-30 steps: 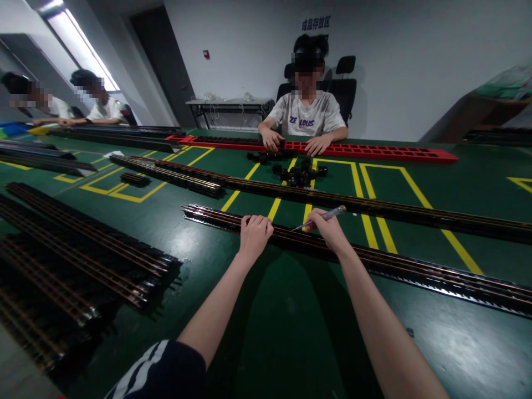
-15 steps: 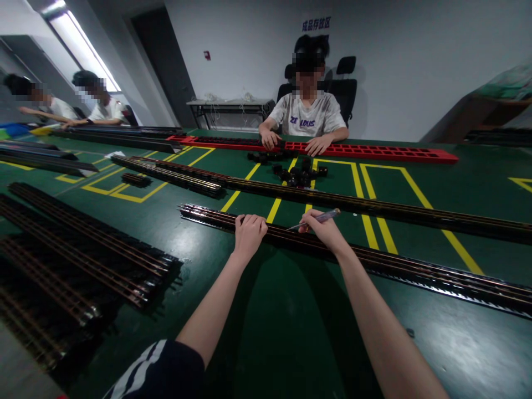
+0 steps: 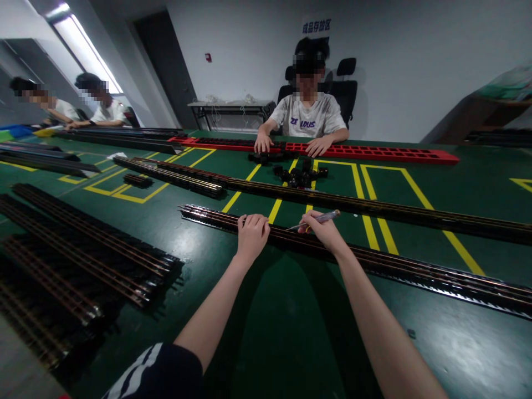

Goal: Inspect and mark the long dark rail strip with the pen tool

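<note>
My left hand (image 3: pixel 253 237) curls its fingers over a long black rail (image 3: pixel 407 267) with thin copper-coloured strips along it. The rail runs across the table from the middle to the right edge. In my right hand (image 3: pixel 325 230) is a slim screwdriver (image 3: pixel 331 215) with a see-through handle. Its thin shaft points left and down, and the tip is at the rail, a short way right of my left hand. Whether the tip touches a part there is too small to tell.
A second long rail (image 3: pixel 374 208) lies behind mine. Several similar rails (image 3: pixel 95 238) rest at the left. Small black parts (image 3: pixel 301 176) sit beyond, near a red slotted frame (image 3: pixel 390 152) where a co-worker's hands (image 3: pixel 318 146) work. Two other people sit far left.
My left hand has shifted very slightly right along the rail; my right hand and the screwdriver stay nearly still. The co-worker's hand opposite has moved left.
</note>
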`<state>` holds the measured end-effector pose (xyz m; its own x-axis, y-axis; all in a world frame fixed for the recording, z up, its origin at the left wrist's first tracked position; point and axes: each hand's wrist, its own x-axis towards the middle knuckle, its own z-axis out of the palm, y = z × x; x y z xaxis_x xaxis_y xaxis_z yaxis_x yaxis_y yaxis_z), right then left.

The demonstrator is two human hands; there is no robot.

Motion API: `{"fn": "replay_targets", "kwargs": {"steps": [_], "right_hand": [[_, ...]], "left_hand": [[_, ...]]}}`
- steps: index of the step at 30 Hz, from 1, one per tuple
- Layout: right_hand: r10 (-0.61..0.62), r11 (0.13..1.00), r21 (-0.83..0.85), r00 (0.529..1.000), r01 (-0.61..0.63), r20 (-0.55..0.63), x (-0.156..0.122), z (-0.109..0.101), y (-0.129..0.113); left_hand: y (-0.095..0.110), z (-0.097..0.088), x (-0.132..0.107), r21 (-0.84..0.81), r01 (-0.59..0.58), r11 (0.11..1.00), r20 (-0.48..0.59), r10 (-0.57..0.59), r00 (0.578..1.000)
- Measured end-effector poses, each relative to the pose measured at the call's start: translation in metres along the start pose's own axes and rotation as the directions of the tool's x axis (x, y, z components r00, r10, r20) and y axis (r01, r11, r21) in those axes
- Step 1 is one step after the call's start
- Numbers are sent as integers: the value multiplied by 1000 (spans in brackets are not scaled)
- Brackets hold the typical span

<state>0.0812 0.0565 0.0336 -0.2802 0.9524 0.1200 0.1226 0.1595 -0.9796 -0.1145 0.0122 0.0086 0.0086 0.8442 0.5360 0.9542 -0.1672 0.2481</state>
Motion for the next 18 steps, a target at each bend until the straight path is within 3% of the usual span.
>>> {"fn": "replay_targets", "kwargs": {"steps": [6,18], "right_hand": [[-35,999,-4,999,35,-6,1,1,2],[-42,999,12,997,41,71,-6,-3,2]], "left_hand": [[21,8,-4,13,-67,998,60,66,996],[23,5,-1,49,-63,997,99,58,993]]}}
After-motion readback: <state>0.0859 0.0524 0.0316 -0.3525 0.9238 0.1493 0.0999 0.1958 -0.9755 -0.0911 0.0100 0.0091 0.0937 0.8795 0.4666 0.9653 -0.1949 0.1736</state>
